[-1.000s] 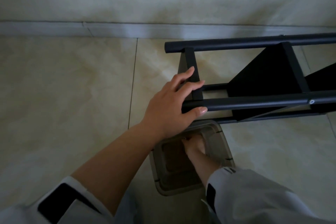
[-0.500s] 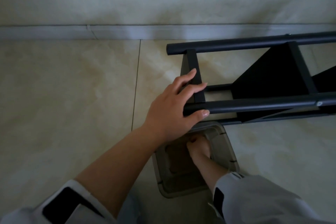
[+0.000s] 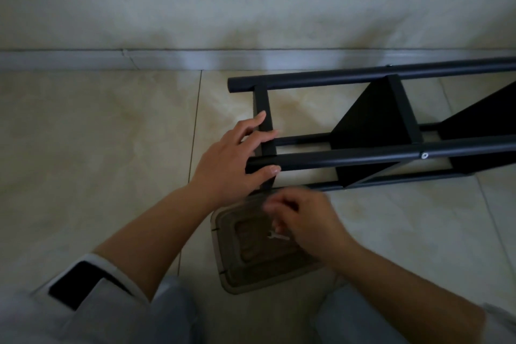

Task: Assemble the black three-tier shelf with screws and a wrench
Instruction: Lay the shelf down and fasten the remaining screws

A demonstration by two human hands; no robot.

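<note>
The shelf [image 3: 391, 131], on its side at the far right, is steadied by the flat left hand [image 3: 234, 156]. The right hand [image 3: 304, 220] is blurred above the near tray [image 3: 223, 274]; its grip cannot be told. Whatever is carried could be dropped if pinched loosely.

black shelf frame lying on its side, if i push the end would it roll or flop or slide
The shelf frame probably stays stiff: its tubes are tied by crossbars and a screw. It likely slides rather than rolls, since two tubes rest on the smooth tiled floor. The left hand resting on its end suggests it shifts easily.
</note>
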